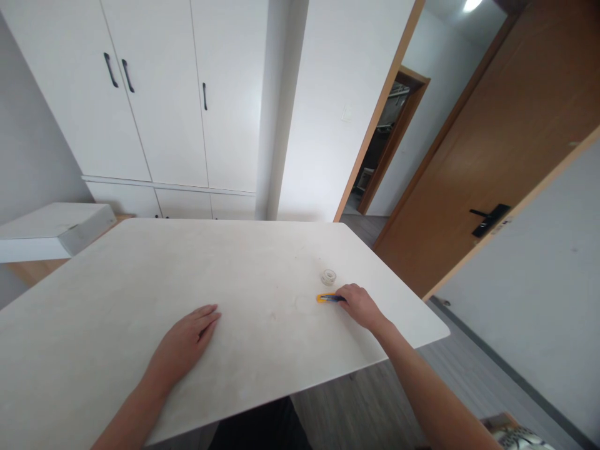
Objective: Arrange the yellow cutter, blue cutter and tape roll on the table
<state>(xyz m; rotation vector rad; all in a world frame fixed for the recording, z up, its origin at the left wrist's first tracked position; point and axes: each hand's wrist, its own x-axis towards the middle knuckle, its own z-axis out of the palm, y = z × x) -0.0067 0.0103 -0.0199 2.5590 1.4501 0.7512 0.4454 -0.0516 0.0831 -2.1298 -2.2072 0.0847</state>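
Note:
My left hand point(187, 340) lies flat on the white table point(225, 262), fingers stretched out, with nothing under them that I can see. Toward the table's right side, my right hand point(359, 305) has its fingers closed on one end of a utility knife point(328, 298) with a yellow and dark blue body. The knife's yellow end points left, low over or on the tabletop. Just behind it sits a small roll of tape point(329, 277), pale and lying on its side.
A white box point(56, 228) stands on a wooden surface beyond the table's left edge. White cupboards point(159, 94) with dark handles line the far wall. On the right a brown wooden door point(487, 125) stands ajar by a doorway. My legs point(260, 428) are below the near edge.

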